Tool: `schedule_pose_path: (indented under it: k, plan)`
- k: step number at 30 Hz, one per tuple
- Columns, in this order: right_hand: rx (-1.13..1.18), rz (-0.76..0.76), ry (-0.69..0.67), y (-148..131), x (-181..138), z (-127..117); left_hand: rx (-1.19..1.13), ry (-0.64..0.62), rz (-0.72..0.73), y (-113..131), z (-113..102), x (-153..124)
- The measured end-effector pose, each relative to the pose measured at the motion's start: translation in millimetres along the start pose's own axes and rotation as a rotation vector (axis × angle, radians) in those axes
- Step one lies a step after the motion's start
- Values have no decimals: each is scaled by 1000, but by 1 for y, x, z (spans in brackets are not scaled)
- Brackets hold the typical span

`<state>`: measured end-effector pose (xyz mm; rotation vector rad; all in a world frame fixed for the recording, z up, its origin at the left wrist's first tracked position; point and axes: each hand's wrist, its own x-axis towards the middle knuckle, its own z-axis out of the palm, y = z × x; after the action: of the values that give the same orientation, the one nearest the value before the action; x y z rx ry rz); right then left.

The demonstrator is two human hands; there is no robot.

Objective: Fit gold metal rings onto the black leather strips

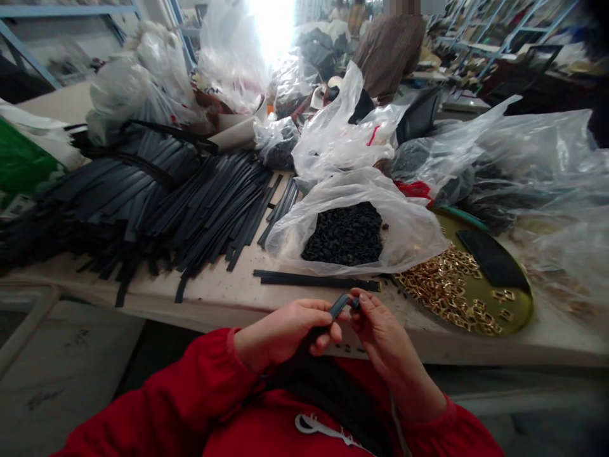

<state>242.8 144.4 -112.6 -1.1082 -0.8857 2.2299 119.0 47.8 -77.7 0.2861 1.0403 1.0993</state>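
Observation:
My left hand (297, 324) is closed on a black strap (339, 306), whose end bends over between my two hands. Opposite it, my right hand (383, 330) pinches a small black piece (354, 303) at the strap's end; fingers partly hide where the two meet. Just beyond my hands lie a few black straps (309, 279) side by side, with a bit of gold at their right end. Behind them a clear plastic bag (413, 244) lies open around a heap of small black pieces (345, 235). To the right, gold buckles (445, 273) fill part of a round tray (521, 314).
A large pile of black straps (143, 184) covers the table (214, 289) at left. Filled plastic bags (342, 139) crowd the back. A dark flat block (492, 257) rests in the tray. Farther off is another person (390, 54) in brown.

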Motion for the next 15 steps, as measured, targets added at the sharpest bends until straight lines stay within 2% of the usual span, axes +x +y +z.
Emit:
schedule_pose_path:
  k: [4, 9, 12, 15]
  plan:
    - [25, 60, -39, 1, 6, -1, -68, 35, -48, 2, -1, 4]
    - [29, 141, -99, -2, 9, -6, -20, 75, -32, 0, -5, 12]
    - [32, 155, -90, -3, 11, -6, 128, 70, -27, -3, -7, 17]
    - [39, 155, -82, -2, 11, -5, 429, 112, 28, -6, -9, 19]
